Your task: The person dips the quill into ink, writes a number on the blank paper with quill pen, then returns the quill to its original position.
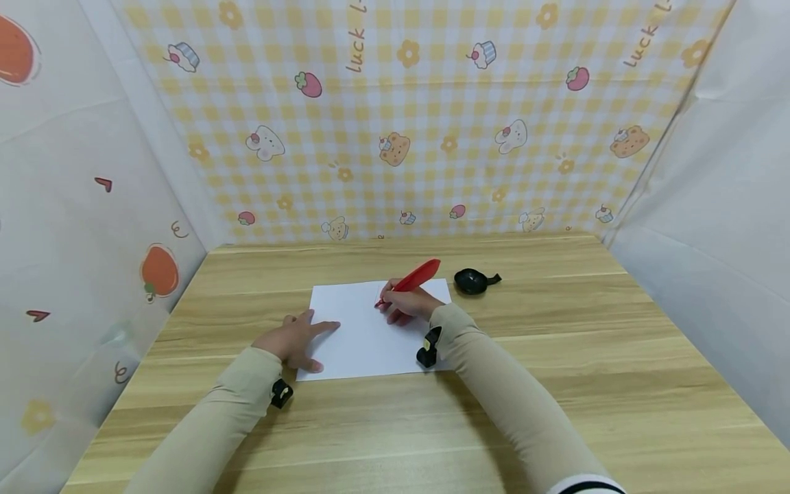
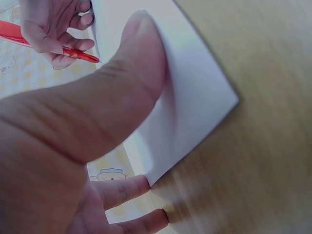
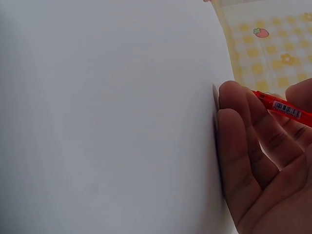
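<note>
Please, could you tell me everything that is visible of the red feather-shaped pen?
The red feather-shaped pen looks like plastic, with a broad feather-like top, a slim barrel bearing a barcode label, and a pointed tip. The right hand pinches it at a slant, tip down toward the white rectangular sheet of paper. Whether the tip touches the paper is unclear.

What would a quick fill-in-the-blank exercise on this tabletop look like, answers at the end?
1. The right hand grips a feather-shaped pen colored ____.
2. The left hand touches a white sheet of ____.
3. Beyond the sheet's right edge in the head view, the small item with a handle is colored ____.
4. The checked cloth behind the table is white and ____.

Missing words: red; paper; black; yellow.
</note>
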Available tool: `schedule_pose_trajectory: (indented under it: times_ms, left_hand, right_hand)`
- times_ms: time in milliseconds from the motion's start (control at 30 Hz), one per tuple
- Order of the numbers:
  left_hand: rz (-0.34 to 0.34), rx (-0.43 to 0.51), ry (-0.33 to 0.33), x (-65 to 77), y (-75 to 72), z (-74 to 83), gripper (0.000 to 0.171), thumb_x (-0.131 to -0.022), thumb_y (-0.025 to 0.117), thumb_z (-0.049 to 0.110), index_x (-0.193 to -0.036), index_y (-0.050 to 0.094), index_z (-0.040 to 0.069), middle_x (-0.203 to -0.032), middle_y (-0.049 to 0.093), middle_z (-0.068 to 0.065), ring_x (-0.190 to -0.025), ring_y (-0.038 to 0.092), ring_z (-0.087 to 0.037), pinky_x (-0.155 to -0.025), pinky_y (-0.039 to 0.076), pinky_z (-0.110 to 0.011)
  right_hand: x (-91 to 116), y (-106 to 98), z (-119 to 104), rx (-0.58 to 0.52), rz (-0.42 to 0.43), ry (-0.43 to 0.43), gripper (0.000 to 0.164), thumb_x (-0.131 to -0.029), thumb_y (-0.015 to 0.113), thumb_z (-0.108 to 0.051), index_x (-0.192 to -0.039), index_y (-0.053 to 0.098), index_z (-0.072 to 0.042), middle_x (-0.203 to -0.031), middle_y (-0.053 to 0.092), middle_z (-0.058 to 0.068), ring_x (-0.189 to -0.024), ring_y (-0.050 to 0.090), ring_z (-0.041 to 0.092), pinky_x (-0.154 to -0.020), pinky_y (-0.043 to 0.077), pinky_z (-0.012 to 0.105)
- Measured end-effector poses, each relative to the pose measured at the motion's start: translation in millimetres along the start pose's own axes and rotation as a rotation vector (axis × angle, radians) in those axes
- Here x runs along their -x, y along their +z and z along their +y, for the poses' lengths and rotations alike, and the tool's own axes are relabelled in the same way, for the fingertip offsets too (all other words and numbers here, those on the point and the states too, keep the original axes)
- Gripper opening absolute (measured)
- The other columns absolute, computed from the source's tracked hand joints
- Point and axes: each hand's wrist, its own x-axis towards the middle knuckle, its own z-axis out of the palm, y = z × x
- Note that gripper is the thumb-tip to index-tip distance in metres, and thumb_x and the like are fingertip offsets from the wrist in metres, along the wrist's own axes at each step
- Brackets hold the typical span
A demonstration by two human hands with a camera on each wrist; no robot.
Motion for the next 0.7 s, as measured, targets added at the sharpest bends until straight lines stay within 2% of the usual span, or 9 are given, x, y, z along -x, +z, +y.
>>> schedule_pose_trajectory:
  times_ms: [367, 700]
  left_hand:
    - [0.004, -0.004, -0.004, -1.3, 2.7, -2.4, 0.084, -0.076, 0.082, 0.030, -0.149, 0.041, 0.023, -0.153, 0.019, -0.031, -0.128, 0.030, -0.053, -0.084, 0.043, -0.068]
    - [0.004, -0.004, -0.011, -1.6, 3.6, -2.3, 0.083, -0.076, 0.081, 0.031, -0.149, 0.041, 0.024, -0.153, 0.018, -0.031, -0.129, 0.029, -0.054, -0.084, 0.042, -0.069]
  right_hand:
    - [6.8, 1.0, 1.6, 0.019, -0.027, -0.035, 0.016, -0.095, 0.049, -0.016, -0.103, 0.060, -0.008, -0.092, 0.070, 0.007, -0.063, 0.065, 0.017, -0.055, 0.053, 0.029]
    - [6.2, 0.0, 5.0, -0.017, -0.056, -0.035, 0.015, -0.095, 0.048, -0.014, -0.102, 0.059, -0.007, -0.090, 0.070, 0.008, -0.063, 0.066, 0.018, -0.054, 0.053, 0.029]
